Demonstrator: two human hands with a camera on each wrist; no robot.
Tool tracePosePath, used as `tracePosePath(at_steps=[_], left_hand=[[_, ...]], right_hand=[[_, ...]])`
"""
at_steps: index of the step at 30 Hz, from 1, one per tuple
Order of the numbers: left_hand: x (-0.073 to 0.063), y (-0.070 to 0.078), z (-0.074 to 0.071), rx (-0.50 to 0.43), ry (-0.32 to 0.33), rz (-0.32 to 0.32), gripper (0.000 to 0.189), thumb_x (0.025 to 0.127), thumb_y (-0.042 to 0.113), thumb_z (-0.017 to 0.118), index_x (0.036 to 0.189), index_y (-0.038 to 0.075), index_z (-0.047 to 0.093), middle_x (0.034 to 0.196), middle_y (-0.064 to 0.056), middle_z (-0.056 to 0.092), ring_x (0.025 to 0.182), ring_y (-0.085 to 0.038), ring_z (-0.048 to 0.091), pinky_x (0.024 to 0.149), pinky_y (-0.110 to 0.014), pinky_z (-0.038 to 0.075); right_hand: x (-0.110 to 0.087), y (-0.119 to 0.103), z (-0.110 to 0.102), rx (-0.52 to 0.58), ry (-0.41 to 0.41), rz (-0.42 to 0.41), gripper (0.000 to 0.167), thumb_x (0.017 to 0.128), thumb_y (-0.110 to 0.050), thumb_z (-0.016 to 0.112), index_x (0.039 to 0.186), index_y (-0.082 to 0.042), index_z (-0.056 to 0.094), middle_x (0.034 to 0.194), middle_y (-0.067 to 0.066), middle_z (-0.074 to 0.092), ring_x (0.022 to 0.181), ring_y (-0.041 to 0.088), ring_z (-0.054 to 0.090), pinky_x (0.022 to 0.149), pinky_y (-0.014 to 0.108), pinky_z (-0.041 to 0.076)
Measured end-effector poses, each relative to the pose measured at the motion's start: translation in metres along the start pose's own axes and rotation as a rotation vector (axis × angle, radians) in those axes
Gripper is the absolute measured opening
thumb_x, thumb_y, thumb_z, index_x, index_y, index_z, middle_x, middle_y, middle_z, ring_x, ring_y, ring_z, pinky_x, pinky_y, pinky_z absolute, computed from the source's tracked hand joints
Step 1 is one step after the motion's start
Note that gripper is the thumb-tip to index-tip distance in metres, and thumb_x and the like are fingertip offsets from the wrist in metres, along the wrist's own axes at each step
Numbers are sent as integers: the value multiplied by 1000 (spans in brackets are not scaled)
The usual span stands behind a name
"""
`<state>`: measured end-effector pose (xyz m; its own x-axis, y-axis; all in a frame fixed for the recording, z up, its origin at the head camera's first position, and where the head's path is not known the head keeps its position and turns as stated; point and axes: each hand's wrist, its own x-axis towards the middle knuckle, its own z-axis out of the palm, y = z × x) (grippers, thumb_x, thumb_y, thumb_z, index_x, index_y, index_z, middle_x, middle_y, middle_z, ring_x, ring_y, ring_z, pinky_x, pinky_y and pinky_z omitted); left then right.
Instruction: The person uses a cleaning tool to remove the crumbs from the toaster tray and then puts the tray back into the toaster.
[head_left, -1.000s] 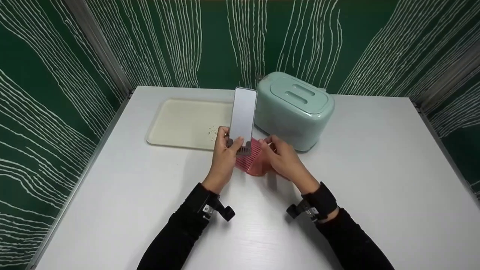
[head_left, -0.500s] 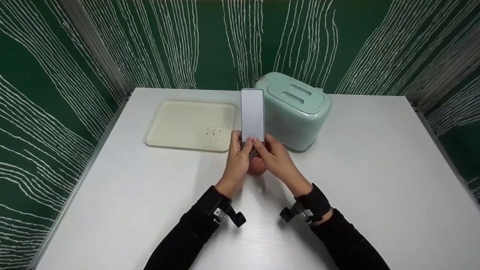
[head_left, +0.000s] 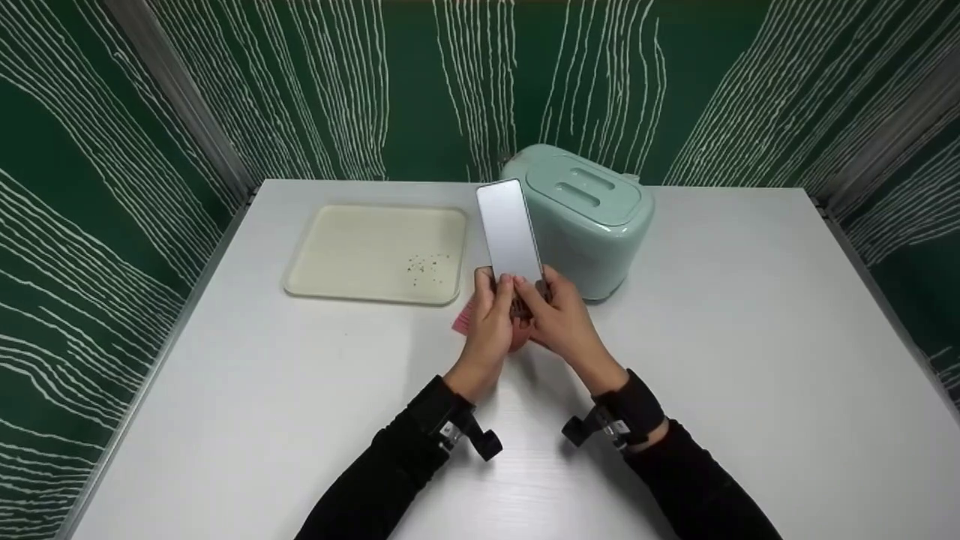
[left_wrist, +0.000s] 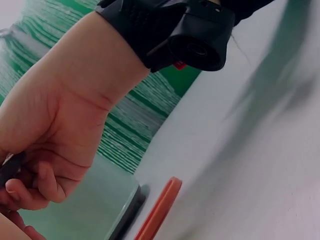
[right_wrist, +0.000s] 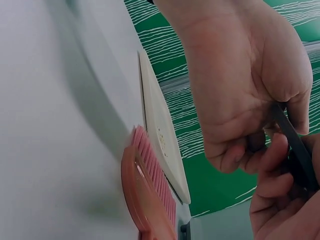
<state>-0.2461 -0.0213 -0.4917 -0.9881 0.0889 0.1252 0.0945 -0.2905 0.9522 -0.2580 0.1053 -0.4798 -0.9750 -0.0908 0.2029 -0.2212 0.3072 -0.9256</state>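
A long flat silver crumb tray (head_left: 510, 231) with a dark slotted end stands out from both hands, tilted slightly left in the head view. My left hand (head_left: 487, 330) pinches its near end from the left, thumb on top. From the right, my right hand (head_left: 568, 324) grips the same end, the two thumbs side by side. Under the hands a pink brush (head_left: 463, 320) lies on the table, mostly hidden from the head. The right wrist view shows its bristles and its translucent reddish body (right_wrist: 146, 192).
A mint-green toaster (head_left: 577, 232) stands just behind the hands, to the right. At the back left is a cream serving tray (head_left: 360, 225) with dark crumbs (head_left: 426, 268) near its right end. White table (head_left: 225, 420) surrounds them, with a green patterned wall (head_left: 420, 90) behind.
My right hand has left the brush and joined the left hand on the crumb tray. The crumb tray first shifted right, then its far end tipped left.
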Motion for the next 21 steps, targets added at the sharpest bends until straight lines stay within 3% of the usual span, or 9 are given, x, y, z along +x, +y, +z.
tracePosePath(at_steps=[2,7,9,13,17,21], left_hand=[[0,-1,0,21,-26,6,14,119,25,33,119,11,37,101,-1,49,92,-12,56,80,-24,48],[3,1,1,109,-78,19,16,119,24,34,122,10,38,109,-2,53,103,-13,60,93,-32,52],[5,2,1,145,-91,43,16,118,22,37,122,7,40,113,-2,52,110,-13,58,102,-34,49],[7,4,2,185,-119,86,18,114,21,49,122,6,42,113,-1,50,107,-12,54,96,-29,46],[11,5,0,244,-151,135,28,109,21,60,126,6,43,117,-3,52,108,-14,54,97,-28,45],[15,6,-3,300,-183,185,37,106,21,62,132,3,44,126,-14,57,114,-18,59,102,-32,47]], right_hand=[[-1,1,-3,-1,-1,-1,19,109,-20,65,95,-7,62,68,-4,50,62,9,48,56,23,39],[-1,1,-14,23,-8,-1,17,109,-19,64,96,-8,61,67,-3,53,58,12,55,53,21,43],[-1,2,-19,51,-15,6,16,109,-19,63,99,-7,62,65,-2,54,55,17,58,51,21,44],[-1,4,-30,72,-38,29,15,110,-21,62,108,-6,64,64,-1,57,55,25,60,51,23,46],[-3,7,-44,56,-71,42,18,111,-24,61,111,-6,62,65,-3,56,56,17,58,54,23,46],[-6,10,-57,50,-88,39,20,111,-25,61,113,-4,61,67,-3,57,56,11,55,54,22,44]])
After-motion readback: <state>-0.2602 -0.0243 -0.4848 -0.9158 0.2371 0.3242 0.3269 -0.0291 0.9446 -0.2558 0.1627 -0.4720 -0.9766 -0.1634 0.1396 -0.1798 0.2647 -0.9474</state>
